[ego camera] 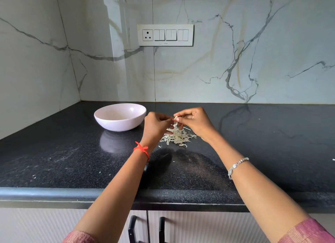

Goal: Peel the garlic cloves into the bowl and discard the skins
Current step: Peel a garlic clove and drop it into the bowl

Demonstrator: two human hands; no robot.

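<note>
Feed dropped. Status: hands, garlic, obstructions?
Status: left hand and right hand pinching one garlic clove, over the skin pile. Pink bowl just left of them. Nothing between.

Glossy speckled stone counter (72, 161); glazed, perhaps ceramic bowl (117, 125); papery skins (178, 136).

This is most likely a home kitchen. A polished black stone bench (72, 161) meets a corner at 10 o'clock, backed by glossy marble-look wall panels (217, 61). A switch plate (165, 35) with a three-pin socket sits at 12 o'clock. Ribbed cupboard doors (199, 224) with black handles (132, 228) are at 6 o'clock. A pale bowl (120, 116) and garlic skins (178, 136) lie on the bench.
</note>
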